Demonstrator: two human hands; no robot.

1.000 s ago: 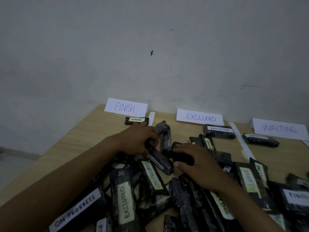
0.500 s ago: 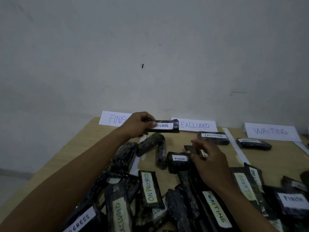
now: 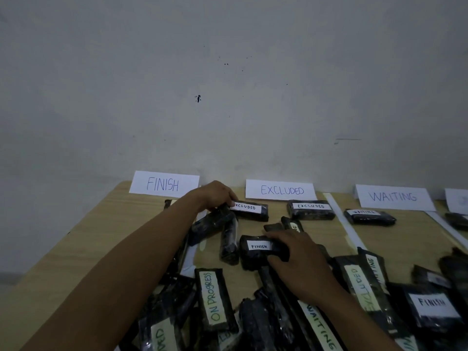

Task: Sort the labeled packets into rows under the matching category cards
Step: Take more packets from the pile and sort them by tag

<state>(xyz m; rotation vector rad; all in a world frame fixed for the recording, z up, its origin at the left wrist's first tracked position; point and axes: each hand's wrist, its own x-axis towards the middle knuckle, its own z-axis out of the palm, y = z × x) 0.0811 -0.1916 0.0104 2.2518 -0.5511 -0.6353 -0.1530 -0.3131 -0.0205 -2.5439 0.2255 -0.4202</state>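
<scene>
Dim, flat light; soft focus, wide-angle bending at edges.

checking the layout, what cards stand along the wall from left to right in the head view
FINISH card → EXCLUDED card → WAITING card → fourth card, cut off at the right edge, writing unreadable

Three cards are lettered: the FINISH card point(image 3: 163, 184), the EXCLUDED card point(image 3: 281, 190) and the WAITING card point(image 3: 392, 197). EXCLUDED is read on the left row packet point(image 3: 249, 211) and the right row packet point(image 3: 311, 210), FINISH on the middle packet point(image 3: 258, 249), ON PROGRESS on the near packet point(image 3: 214, 297).
</scene>
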